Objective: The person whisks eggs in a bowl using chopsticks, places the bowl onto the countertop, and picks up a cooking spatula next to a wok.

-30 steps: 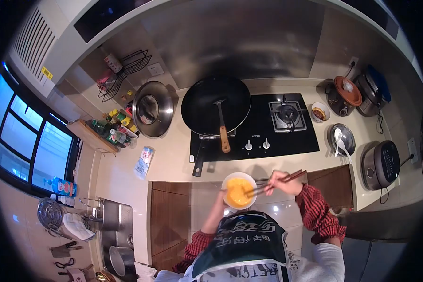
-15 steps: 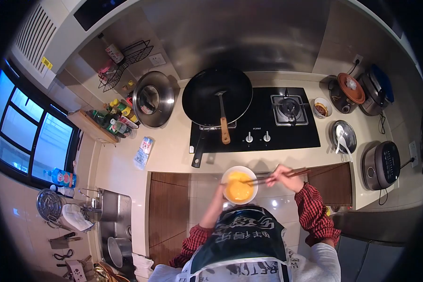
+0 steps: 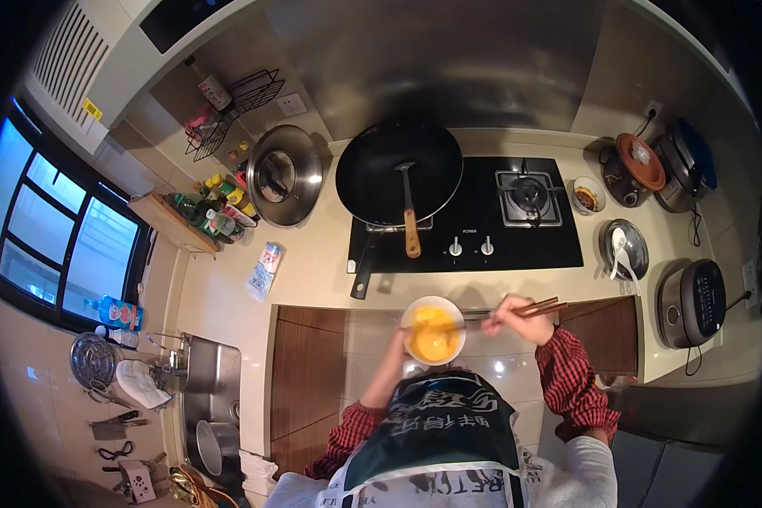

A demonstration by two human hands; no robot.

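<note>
My left hand [image 3: 395, 349] grips the left side of a white bowl [image 3: 410, 311], held in front of the apron below the counter edge. Yellow beaten egg [image 3: 436, 340] lies in the bowl. My right hand [image 3: 516, 320] is closed around brown chopsticks [image 3: 543, 308], whose tips are smeared by motion over the egg. Beyond the hands, a black wok [image 3: 372, 165] sits on the left side of the stove [image 3: 474, 220], with a wooden-handled spatula [image 3: 411, 229] resting in it.
A large metal lid [image 3: 305, 190] leans near several bottles [image 3: 224, 222] at the left. A sink [image 3: 212, 372] is at lower left. To the right are a small bowl [image 3: 586, 203], a metal bowl with white spoons [image 3: 639, 254] and a rice cooker [image 3: 690, 303].
The chopsticks have moved within the egg, and their tips are now more blurred. The whole view has shifted slightly. Both hands keep their holds.
</note>
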